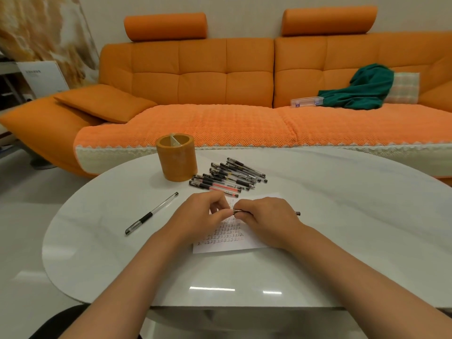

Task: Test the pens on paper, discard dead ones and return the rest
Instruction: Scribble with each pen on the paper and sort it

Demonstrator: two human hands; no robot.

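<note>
Many 正 marks (pixel 225 234) (on paper (pixel 244 247))

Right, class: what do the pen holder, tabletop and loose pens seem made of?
Pen holder: matte orange, perhaps plastic; unclear. Tabletop: glossy white, faint grey veins and light reflections, likely polished stone or a look-alike. Pens: clear plastic barrels showing ink, dark grips.

Both bare forearms are reaching forward from the lower edge and angling inward toward each other; the left grip (pixel 203 211) is curling its fingers, thumb and fingertips pinching one end of a pen (pixel 239 211); the right grip (pixel 265 214) is wrapping round the pen's barrel, back of the hand facing up; the two grips are sitting just beside each other.
</note>
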